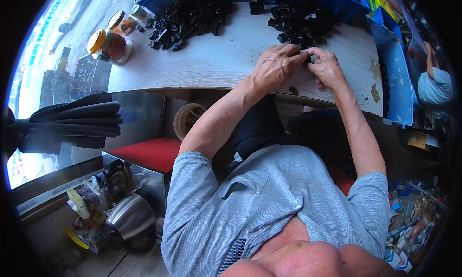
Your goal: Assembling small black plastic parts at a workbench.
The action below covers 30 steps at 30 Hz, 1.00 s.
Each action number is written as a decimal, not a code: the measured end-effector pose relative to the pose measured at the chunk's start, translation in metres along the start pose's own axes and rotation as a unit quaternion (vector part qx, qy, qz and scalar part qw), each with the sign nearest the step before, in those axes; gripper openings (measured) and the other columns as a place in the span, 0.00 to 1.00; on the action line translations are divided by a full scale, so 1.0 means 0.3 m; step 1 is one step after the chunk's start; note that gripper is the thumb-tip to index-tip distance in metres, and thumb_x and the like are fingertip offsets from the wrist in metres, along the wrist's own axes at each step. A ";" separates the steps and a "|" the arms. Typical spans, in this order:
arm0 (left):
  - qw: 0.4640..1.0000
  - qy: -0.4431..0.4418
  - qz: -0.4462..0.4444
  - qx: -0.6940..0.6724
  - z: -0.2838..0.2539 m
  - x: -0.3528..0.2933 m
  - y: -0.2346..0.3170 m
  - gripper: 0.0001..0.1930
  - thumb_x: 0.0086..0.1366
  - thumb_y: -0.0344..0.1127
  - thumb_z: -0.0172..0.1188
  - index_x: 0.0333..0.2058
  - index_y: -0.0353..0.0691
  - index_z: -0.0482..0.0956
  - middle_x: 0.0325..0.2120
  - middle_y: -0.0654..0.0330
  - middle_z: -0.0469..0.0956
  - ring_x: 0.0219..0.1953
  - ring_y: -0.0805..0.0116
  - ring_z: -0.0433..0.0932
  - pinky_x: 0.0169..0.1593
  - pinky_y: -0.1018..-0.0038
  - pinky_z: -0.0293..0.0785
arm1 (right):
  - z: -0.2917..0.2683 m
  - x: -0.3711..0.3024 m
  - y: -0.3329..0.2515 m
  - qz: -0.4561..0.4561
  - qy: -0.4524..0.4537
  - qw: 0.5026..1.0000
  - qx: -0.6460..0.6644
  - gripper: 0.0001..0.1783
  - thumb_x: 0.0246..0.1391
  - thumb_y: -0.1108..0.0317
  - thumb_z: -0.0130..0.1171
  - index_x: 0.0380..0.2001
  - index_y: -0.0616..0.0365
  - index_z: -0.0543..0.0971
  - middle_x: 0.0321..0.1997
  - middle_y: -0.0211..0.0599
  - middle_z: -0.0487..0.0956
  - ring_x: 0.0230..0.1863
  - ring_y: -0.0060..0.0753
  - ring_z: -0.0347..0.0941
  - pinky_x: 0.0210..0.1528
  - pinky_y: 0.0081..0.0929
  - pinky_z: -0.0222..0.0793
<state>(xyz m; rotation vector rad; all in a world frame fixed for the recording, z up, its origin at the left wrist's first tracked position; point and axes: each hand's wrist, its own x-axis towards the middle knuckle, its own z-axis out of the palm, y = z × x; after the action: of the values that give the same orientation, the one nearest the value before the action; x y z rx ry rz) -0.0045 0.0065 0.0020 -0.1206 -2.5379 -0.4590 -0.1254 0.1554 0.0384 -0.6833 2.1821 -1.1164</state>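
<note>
Pale, wood-grained tabletop [231, 50] fills the upper middle of the view, its surface chipped to brown near the right end, with a window [57, 50] to the left and a dark gathered curtain [82, 123] below the glass. Over the table's near edge, the seated person in a grey short-sleeved shirt [284, 190] brings both hands together. The left hand [276, 67], its back upward and fingers curled, meets the right hand [327, 70] at the fingertips, and the two pinch a small black piece [309, 59] between them; fingers cover most of it, so its shape cannot be told. Just beyond the hands lies a heap of black parts [305, 24], and a wider black pile [187, 19] spreads farther left. Blue bins [353, 5] line the far edge, another blue bin [398, 82] standing at the right end. Lidded jars [113, 48] stand at the left end. Below them, a steel kettle [131, 217] sits near a red-topped cabinet [147, 151].
</note>
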 end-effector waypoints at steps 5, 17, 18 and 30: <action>0.999 -0.027 0.013 0.009 0.032 -0.010 -0.005 0.21 0.63 0.27 0.63 0.55 0.46 0.81 0.55 0.55 0.79 0.54 0.53 0.80 0.57 0.61 0.76 | 0.001 0.007 0.015 -0.003 0.005 1.000 -0.007 0.21 0.51 0.75 0.60 0.50 0.54 0.81 0.14 0.23 0.68 0.10 0.18 0.62 0.11 0.21 0.57; 0.989 0.137 -0.053 0.034 -0.059 -0.052 -0.066 0.27 0.49 0.23 0.61 0.51 0.48 0.80 0.52 0.54 0.76 0.58 0.47 0.71 0.58 0.54 0.72 | -0.014 -0.007 0.019 -0.011 0.013 1.000 0.005 0.18 0.52 0.69 0.69 0.47 0.58 0.81 0.14 0.27 0.72 0.10 0.20 0.64 0.12 0.23 0.62; 0.968 0.203 -0.060 0.134 -0.096 -0.071 -0.146 0.27 0.47 0.21 0.59 0.49 0.47 0.80 0.49 0.54 0.76 0.55 0.48 0.72 0.57 0.56 0.71 | -0.008 -0.012 0.015 -0.032 0.016 0.999 0.010 0.19 0.52 0.69 0.69 0.47 0.60 0.81 0.13 0.26 0.71 0.09 0.18 0.63 0.12 0.22 0.60; 0.927 0.157 -0.139 0.312 -0.252 -0.173 -0.450 0.19 0.61 0.29 0.62 0.52 0.47 0.80 0.47 0.59 0.83 0.52 0.54 0.79 0.55 0.57 0.72 | -0.013 0.003 0.053 -0.047 0.040 0.993 0.099 0.24 0.49 0.66 0.73 0.48 0.65 0.78 0.14 0.24 0.70 0.10 0.17 0.64 0.11 0.20 0.62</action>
<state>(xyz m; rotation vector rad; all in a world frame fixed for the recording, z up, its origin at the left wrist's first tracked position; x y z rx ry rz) 0.0535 -0.1459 -0.0065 0.5147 -2.2612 0.2297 -0.1315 0.1652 0.0268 -0.6697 2.0871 -1.4096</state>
